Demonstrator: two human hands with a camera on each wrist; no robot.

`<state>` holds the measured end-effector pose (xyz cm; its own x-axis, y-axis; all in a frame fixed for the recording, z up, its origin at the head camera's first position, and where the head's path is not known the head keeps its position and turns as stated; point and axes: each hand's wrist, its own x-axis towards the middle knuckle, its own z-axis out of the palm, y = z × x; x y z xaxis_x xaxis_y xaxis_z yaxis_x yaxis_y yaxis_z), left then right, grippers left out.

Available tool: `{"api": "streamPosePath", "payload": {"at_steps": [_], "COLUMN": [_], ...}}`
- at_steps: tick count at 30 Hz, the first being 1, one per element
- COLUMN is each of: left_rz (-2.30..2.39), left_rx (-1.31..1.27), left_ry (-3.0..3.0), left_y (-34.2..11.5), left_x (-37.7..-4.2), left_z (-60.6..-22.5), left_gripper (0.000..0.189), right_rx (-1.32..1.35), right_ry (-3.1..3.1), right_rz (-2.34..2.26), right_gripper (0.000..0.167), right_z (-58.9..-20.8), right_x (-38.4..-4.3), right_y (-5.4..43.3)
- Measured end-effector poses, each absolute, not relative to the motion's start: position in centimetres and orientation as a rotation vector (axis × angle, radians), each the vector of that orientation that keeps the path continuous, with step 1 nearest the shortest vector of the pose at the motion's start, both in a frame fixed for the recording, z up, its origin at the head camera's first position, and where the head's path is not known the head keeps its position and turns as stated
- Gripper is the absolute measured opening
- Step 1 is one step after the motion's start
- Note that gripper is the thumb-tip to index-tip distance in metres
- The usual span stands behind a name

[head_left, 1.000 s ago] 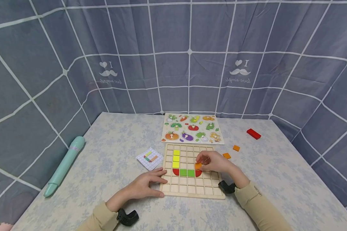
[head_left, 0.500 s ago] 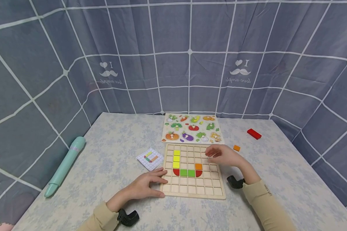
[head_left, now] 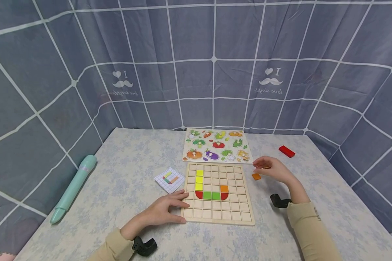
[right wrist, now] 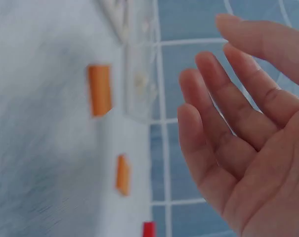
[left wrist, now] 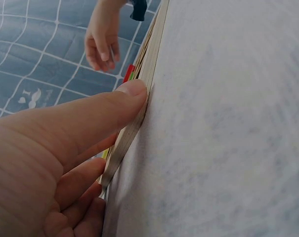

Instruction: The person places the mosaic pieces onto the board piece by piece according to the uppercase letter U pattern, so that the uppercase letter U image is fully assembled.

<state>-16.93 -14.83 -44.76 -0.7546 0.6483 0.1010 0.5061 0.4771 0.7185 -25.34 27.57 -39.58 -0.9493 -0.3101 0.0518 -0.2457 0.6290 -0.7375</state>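
Observation:
A square wooden grid board [head_left: 212, 214] lies on the table with coloured tiles set in a U shape: yellow tiles [head_left: 199, 179] up the left, red corner pieces, green tiles [head_left: 212, 195] below and one orange tile [head_left: 224, 188] at right. My left hand [head_left: 164, 208] rests against the board's left edge, thumb near the front corner and fingertips at the rim. To the right of the board, my right hand [head_left: 276, 169] is over the loose orange tiles, fingers relaxed and apart. One loose orange tile [right wrist: 100, 90] shows fully in the right wrist view, another [right wrist: 122, 175] beyond it.
A vegetable puzzle board [head_left: 217, 145] lies behind the grid board. A printed pattern card [head_left: 170, 179] is to its left, and a red block [head_left: 286, 151] at the back right. A mint-green tube [head_left: 73, 188] lies along the left table edge. Checked blue cloth [head_left: 196, 79] hangs around.
My right hand has let go of the orange tile, now in its cell above the right red corner, and has moved right to the loose tiles. The left hand has stayed in place.

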Motion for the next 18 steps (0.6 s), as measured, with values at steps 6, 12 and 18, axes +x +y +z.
{"api": "streamPosePath", "payload": {"at_steps": [6,12,18], "left_rz": [1.142,1.141,1.146], "left_rx": [1.005,0.996,0.991], "left_ry": [2.536,2.536,2.528], "left_y": [-14.9,-14.9,-14.8], "left_x": [-17.0,-17.0,-17.0], "left_z": [-44.8,-44.8,-44.9], "left_gripper": [0.048,0.048,0.048], "right_rx": [-0.392,-0.321,-0.308], "right_ry": [2.768,2.753,2.723], "right_rz": [-1.21,-1.193,-1.198], "right_gripper": [0.036,0.041,0.044], "right_z": [-40.6,-41.3,-42.2], "right_x": [-25.9,-26.1,-26.5], "right_y": [28.5,28.8,29.1]}}
